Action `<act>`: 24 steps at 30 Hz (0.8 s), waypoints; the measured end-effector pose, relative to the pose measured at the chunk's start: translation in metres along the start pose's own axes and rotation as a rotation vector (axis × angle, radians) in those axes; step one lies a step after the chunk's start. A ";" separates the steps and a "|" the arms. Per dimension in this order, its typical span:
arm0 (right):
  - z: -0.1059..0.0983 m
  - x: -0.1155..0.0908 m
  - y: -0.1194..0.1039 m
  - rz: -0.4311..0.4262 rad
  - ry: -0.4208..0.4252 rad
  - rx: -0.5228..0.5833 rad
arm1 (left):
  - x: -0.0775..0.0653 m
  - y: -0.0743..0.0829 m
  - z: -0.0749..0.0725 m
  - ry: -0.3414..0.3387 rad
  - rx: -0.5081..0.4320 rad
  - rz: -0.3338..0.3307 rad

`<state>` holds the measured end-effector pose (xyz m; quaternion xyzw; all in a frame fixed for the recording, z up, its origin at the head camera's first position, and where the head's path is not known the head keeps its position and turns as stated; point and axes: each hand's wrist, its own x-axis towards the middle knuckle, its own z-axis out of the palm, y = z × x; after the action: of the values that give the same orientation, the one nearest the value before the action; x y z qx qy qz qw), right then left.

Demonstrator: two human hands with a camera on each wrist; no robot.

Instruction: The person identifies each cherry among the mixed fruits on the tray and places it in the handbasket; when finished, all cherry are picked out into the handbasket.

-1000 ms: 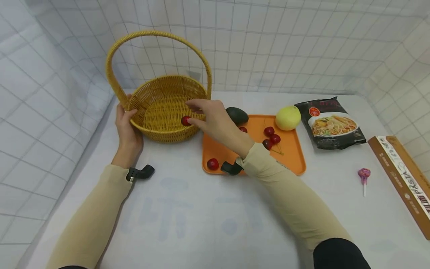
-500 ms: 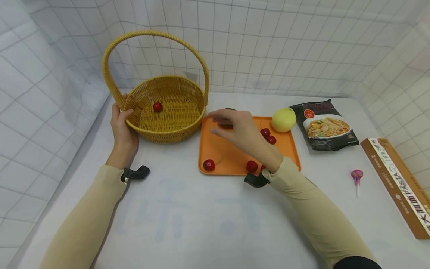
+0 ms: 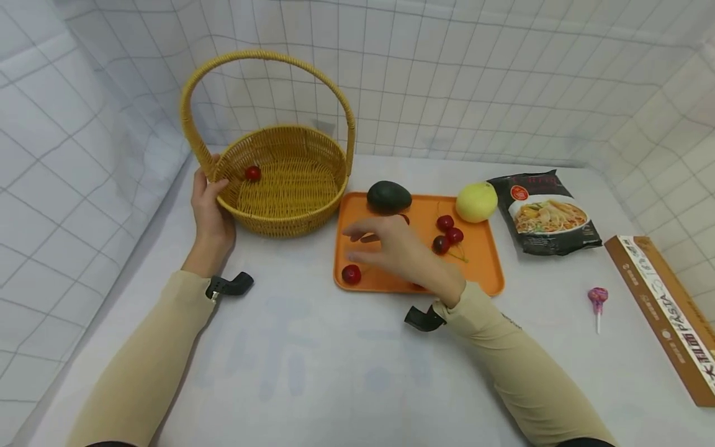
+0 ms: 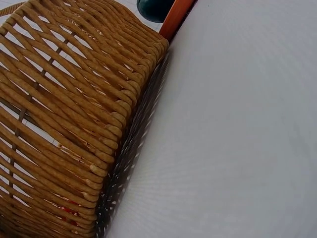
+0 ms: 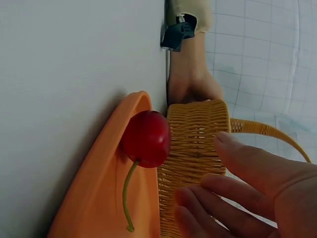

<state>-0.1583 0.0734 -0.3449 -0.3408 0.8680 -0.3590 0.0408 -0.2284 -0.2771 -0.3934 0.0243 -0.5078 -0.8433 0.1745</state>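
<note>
My left hand [image 3: 211, 214] grips the left side of a yellow wicker basket [image 3: 286, 225] below its tall handle, thumb over the rim. One red cherry [image 3: 253, 174] lies inside, toward the basket's left wall. My right hand [image 3: 399, 251] hovers above an orange tray [image 3: 486, 270] with thumb and fingers apart, holding nothing. Just left of its fingertips, a cherry [image 3: 351, 274] sits in the tray's front left corner; its green stem shows in the right wrist view. Several other cherries [image 3: 455, 235] lie on the tray, some partly hidden by this hand.
A dark green avocado [image 3: 388, 197] lies at the tray's back left, beside the basket. At the back right is a yellow-green round fruit [image 3: 476, 202], then a black noodle packet [image 3: 550, 214]. Farther right lie a lollipop [image 3: 598, 298] and a long brown pasta box [image 3: 661, 310].
My right hand has let a cherry go into the basket, where it rolled left. The hand then moved right and back toward me over the tray. My left hand has kept its hold.
</note>
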 end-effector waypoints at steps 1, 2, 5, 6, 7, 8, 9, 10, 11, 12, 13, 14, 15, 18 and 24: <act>0.002 -0.001 0.000 0.007 -0.027 0.003 | -0.001 -0.001 -0.001 0.003 -0.001 -0.005; 0.003 -0.001 0.001 0.011 -0.049 0.011 | -0.001 0.000 0.000 0.002 0.002 -0.006; 0.006 -0.001 0.002 0.009 -0.110 0.012 | -0.001 0.000 0.000 0.000 0.007 -0.002; 0.006 -0.001 0.002 0.006 -0.130 0.012 | -0.001 0.001 0.000 0.001 0.013 -0.006; 0.007 -0.001 0.002 0.001 -0.149 0.008 | -0.001 0.001 0.000 0.002 0.020 -0.009; 0.007 -0.001 0.002 -0.006 -0.165 0.005 | -0.002 0.001 0.000 0.002 0.021 -0.010; 0.007 -0.001 0.002 -0.010 -0.180 0.002 | -0.002 0.001 0.000 0.001 0.024 -0.011; 0.008 -0.002 0.003 -0.011 -0.195 0.002 | -0.002 0.000 0.000 0.002 0.026 -0.012; 0.009 -0.002 0.004 -0.009 -0.206 0.001 | -0.002 -0.001 -0.001 0.004 0.029 -0.017; 0.009 -0.002 0.004 -0.008 -0.214 -0.001 | -0.003 -0.001 -0.001 0.003 0.030 -0.018; 0.009 -0.002 0.005 -0.007 -0.218 -0.001 | -0.002 -0.002 -0.001 0.002 0.026 -0.016; 0.010 -0.003 0.005 -0.006 -0.220 0.000 | -0.002 -0.002 0.000 0.000 0.025 -0.013; 0.010 -0.003 0.005 -0.006 -0.222 0.000 | -0.002 -0.003 0.000 -0.002 0.026 -0.012; 0.012 -0.003 0.006 -0.022 -0.224 -0.022 | -0.001 -0.003 0.001 -0.007 0.024 -0.008; 0.017 -0.002 0.009 -0.065 -0.222 -0.068 | 0.001 -0.002 0.001 0.009 0.003 0.017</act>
<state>-0.1565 0.0691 -0.3631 -0.4074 0.8583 -0.2907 0.1135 -0.2299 -0.2753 -0.3942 0.0241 -0.5083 -0.8410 0.1839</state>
